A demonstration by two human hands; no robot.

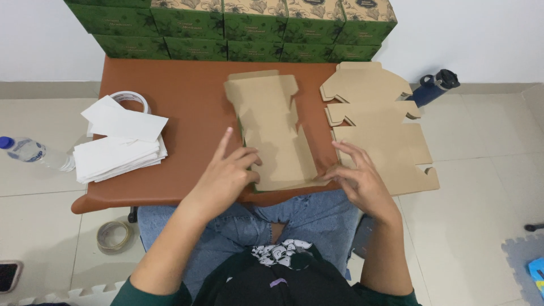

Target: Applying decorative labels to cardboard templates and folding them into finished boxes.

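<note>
Lightly, a flat cardboard blank, thin and bendable, is pinned on the desk beneath spread fingers of both hands, nothing gripped; edges suit holding.

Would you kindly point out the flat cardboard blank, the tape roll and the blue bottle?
flat cardboard blank (271, 130), head view, its middle panel.
tape roll (137, 97), head view, its white rim.
blue bottle (432, 89), head view, its body.

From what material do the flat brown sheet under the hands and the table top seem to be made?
The flat brown sheet looks like matte kraft cardboard: dull tan, die-cut flaps and notches. The table top seems covered in smooth brown vinyl or leather-like material, judging by its soft sheen and rounded edge; this is uncertain.
</note>
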